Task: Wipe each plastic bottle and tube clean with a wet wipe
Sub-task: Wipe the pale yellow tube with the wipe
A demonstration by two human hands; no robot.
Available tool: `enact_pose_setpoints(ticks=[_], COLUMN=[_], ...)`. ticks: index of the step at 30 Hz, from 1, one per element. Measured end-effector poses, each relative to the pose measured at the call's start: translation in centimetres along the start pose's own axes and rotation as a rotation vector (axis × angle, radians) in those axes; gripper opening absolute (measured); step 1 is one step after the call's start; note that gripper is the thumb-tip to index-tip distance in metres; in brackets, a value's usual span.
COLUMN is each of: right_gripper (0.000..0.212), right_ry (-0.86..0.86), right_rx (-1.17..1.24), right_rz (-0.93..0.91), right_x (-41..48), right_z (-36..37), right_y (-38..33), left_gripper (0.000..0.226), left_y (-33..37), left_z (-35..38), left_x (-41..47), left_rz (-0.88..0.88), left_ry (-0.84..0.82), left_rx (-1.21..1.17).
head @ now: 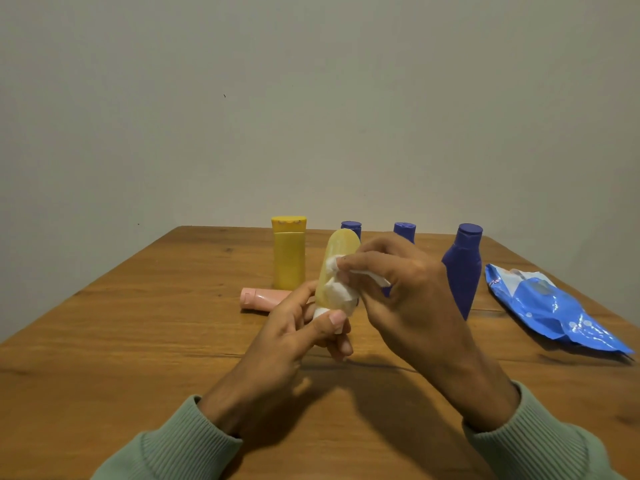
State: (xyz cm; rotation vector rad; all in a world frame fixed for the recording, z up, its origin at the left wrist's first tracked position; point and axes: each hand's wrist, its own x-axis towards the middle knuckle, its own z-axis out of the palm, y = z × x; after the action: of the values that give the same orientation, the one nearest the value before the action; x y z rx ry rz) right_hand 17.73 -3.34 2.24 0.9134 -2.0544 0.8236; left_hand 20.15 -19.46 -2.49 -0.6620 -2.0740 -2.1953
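Observation:
My left hand (294, 327) grips the lower end of a pale yellow translucent tube (337, 258), held upright above the table. My right hand (398, 289) pinches a white wet wipe (341, 292) against the tube's middle. Behind stand a yellow bottle (289, 254) and three dark blue bottles: one at the right (464, 268), and two partly hidden behind the tube and my right hand (351, 228) (404, 231). A pink tube (261, 298) lies on its side behind my left hand.
A blue wet-wipe pack (550, 306) lies at the right of the wooden table (138, 323). A plain wall rises behind the table's far edge. Green sleeves cover both forearms.

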Motion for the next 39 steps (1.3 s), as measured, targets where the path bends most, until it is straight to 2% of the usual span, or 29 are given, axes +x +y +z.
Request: enact_pose_setpoints(ticks=[5, 11, 16, 17, 22, 26, 28, 31, 33, 36, 39], right_gripper=[0.026, 0.02, 0.025, 0.025, 0.021, 0.023, 0.022, 0.022, 0.022, 0.025, 0.023], right_ry=[-0.176, 0.002, -0.253, -0.249, -0.016, -0.186, -0.155, -0.01, -0.049, -0.203, -0.108], right_rx=[0.031, 0.044, 0.1, 0.082, 0.046, 0.078, 0.064, 0.033, 0.046, 0.07, 0.051], right_rz=[-0.021, 0.035, -0.001, -0.023, -0.005, -0.035, -0.043, -0.007, 0.011, -0.03, -0.028], right_x=[-0.1, 0.3, 0.3, 0.3, 0.4, 0.3, 0.3, 0.4, 0.4, 0.2, 0.2], right_z=[-0.2, -0.8, -1.1, -1.1, -0.9, -0.9, -0.9, -0.8, -0.9, -0.9, -0.7], right_y=[-0.4, 0.4, -0.4, -0.3, 0.4, 0.0, 0.1, 0.3, 0.0, -0.4, -0.1], left_gripper=[0.045, 0.045, 0.047, 0.045, 0.044, 0.032, 0.031, 0.034, 0.035, 0.029, 0.025], left_y=[0.1, 0.2, 0.4, 0.3, 0.3, 0.2, 0.2, 0.3, 0.2, -0.1, 0.0], left_z=[0.0, 0.3, 0.3, 0.2, 0.3, 0.3, 0.3, 0.3, 0.2, 0.2, 0.3], left_x=[-0.1, -0.1, -0.1, -0.1, -0.1, -0.2, -0.2, -0.2, -0.2, -0.2, -0.2], left_rz=[-0.005, -0.04, -0.06, -0.058, -0.062, -0.038, -0.028, -0.038, -0.031, -0.017, 0.001], left_ry=[-0.003, -0.049, -0.051, -0.055, -0.065, -0.054, -0.048, -0.057, -0.045, -0.017, -0.029], left_rx=[-0.022, -0.079, -0.068, -0.048, 0.039, 0.054, 0.079, 0.096, 0.092, 0.117, 0.135])
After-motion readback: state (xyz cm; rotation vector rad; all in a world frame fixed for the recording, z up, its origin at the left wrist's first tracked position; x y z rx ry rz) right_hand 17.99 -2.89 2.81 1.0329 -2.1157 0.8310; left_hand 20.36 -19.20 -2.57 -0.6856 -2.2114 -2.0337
